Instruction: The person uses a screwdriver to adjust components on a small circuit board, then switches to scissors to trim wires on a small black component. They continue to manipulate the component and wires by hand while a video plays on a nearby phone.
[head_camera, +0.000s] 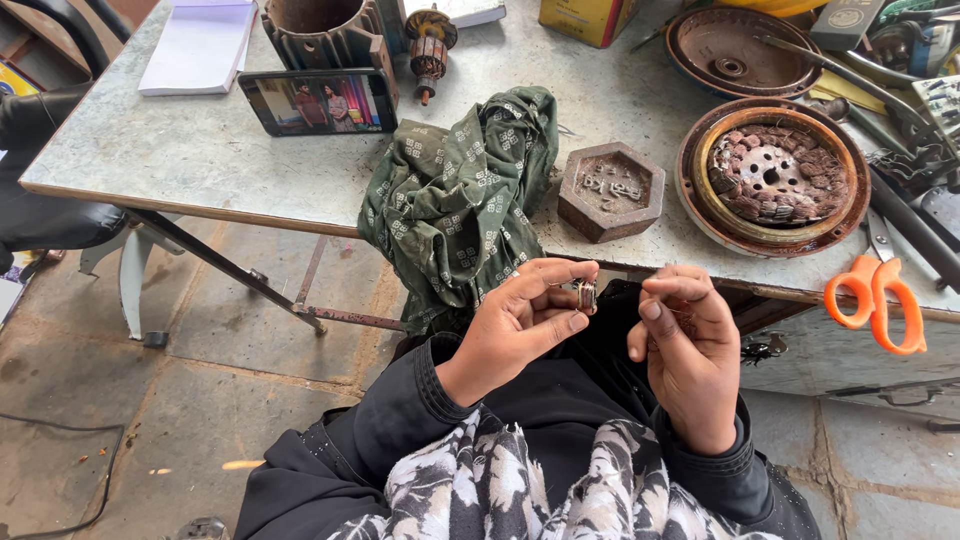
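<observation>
A repair workshop, probably for electric motors: a worn metal bench (200, 150) carries a rusty stator (772, 175), an armature (430, 45), a motor housing (318, 30) and scissors (878, 300).

Small dark cylindrical metal part with pale banding (586, 295): held upright, clear of the table, pinched between thumb and fingertips, in front of the lap.
</observation>
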